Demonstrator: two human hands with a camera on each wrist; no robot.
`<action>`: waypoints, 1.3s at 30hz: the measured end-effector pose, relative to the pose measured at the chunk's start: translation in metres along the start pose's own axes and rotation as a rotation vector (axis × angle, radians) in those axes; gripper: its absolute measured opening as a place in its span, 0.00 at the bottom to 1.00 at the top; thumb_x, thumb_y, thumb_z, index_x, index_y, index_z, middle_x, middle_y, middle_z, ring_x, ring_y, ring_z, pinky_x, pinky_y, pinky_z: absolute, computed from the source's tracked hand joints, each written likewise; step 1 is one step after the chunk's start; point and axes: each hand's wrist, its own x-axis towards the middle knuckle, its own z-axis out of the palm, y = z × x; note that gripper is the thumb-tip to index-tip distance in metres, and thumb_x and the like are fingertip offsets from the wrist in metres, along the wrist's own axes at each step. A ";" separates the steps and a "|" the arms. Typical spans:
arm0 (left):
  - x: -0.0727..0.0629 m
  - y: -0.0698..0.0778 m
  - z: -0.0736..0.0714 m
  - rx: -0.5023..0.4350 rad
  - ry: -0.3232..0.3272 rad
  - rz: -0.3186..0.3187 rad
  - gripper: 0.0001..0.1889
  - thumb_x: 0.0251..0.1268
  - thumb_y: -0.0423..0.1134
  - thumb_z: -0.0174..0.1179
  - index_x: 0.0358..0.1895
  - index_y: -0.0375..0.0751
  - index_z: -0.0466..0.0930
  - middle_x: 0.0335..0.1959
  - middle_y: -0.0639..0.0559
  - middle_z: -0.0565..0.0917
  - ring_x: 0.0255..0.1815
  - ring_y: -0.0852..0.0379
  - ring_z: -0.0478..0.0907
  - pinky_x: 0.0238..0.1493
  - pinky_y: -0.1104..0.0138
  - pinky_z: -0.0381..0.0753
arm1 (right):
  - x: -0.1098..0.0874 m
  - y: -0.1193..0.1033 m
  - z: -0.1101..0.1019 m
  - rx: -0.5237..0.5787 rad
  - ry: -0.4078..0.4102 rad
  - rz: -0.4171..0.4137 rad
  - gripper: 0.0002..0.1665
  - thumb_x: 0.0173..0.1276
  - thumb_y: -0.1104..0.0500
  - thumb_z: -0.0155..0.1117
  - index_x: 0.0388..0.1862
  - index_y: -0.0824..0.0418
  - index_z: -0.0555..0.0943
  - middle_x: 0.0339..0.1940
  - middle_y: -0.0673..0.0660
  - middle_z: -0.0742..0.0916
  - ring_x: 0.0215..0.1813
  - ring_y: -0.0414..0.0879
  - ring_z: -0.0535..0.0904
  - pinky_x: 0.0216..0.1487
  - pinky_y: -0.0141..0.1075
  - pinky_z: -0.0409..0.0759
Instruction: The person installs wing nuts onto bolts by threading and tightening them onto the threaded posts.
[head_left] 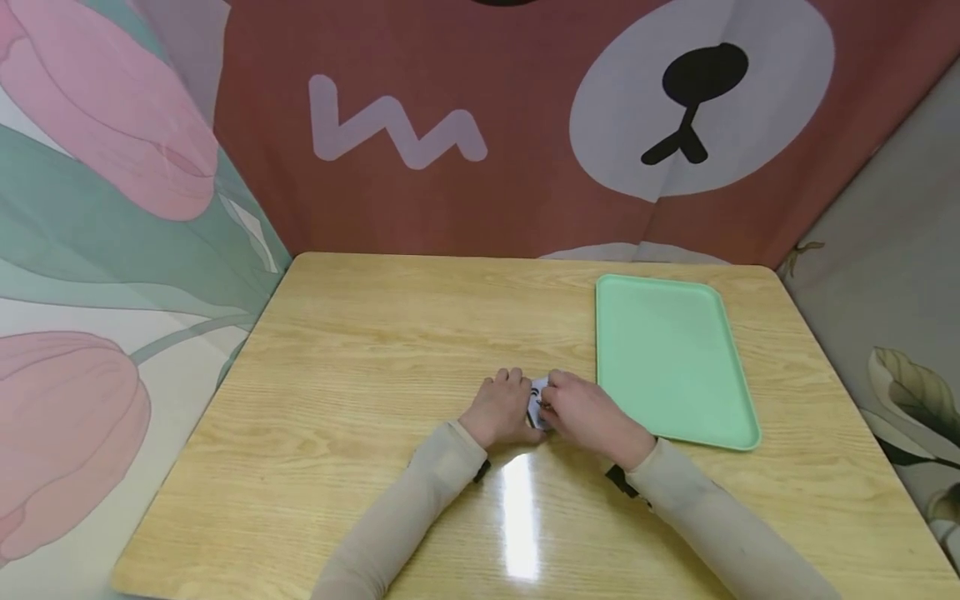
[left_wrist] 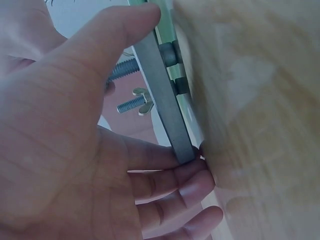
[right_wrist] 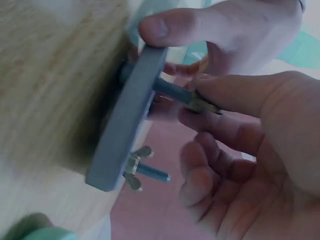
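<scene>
A small grey metal plate (right_wrist: 125, 125) stands on its bolt heads (left_wrist: 171, 54) close over the wooden table. My left hand (head_left: 501, 408) grips the plate by its two ends, thumb at one end and fingers at the other. Two threaded bolts rise from it. On the shorter bolt (right_wrist: 156, 173) sits a wing nut (right_wrist: 132, 167), down against the plate. Thumb and forefinger of my right hand (head_left: 588, 414) pinch another wing nut (right_wrist: 202, 104) at the top of the longer bolt (right_wrist: 172, 90). Its other fingers are curled loosely.
To the right of my hands lies a light green tray (head_left: 675, 358) with a raised rim. The wooden table (head_left: 337, 358) runs back to a brown curtain (head_left: 450, 208) with a cartoon face. Printed cloths hang at both sides.
</scene>
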 end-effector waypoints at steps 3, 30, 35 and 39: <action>0.000 0.000 0.000 -0.011 -0.006 -0.002 0.35 0.47 0.68 0.59 0.48 0.41 0.74 0.37 0.51 0.71 0.38 0.55 0.68 0.36 0.62 0.74 | 0.001 0.000 0.003 0.043 0.000 0.006 0.06 0.61 0.63 0.66 0.31 0.61 0.76 0.25 0.49 0.74 0.25 0.40 0.68 0.24 0.32 0.69; -0.002 0.003 -0.004 -0.044 -0.014 -0.016 0.35 0.45 0.65 0.63 0.48 0.40 0.74 0.39 0.51 0.71 0.41 0.54 0.68 0.39 0.62 0.73 | -0.001 -0.004 -0.002 0.030 -0.007 -0.001 0.07 0.60 0.62 0.65 0.30 0.60 0.74 0.26 0.50 0.76 0.26 0.42 0.72 0.26 0.33 0.73; -0.002 0.002 -0.004 -0.056 -0.016 -0.015 0.31 0.45 0.61 0.64 0.46 0.41 0.74 0.38 0.51 0.70 0.40 0.54 0.68 0.39 0.62 0.73 | -0.004 -0.005 -0.004 0.043 -0.042 -0.051 0.07 0.59 0.65 0.63 0.35 0.60 0.75 0.25 0.48 0.77 0.24 0.39 0.71 0.26 0.34 0.73; -0.001 0.002 -0.004 -0.060 -0.029 -0.018 0.33 0.45 0.62 0.64 0.48 0.41 0.73 0.39 0.51 0.70 0.42 0.54 0.68 0.41 0.61 0.73 | -0.005 -0.007 -0.007 0.015 -0.100 -0.056 0.07 0.56 0.67 0.63 0.34 0.60 0.79 0.27 0.49 0.77 0.26 0.40 0.70 0.28 0.35 0.73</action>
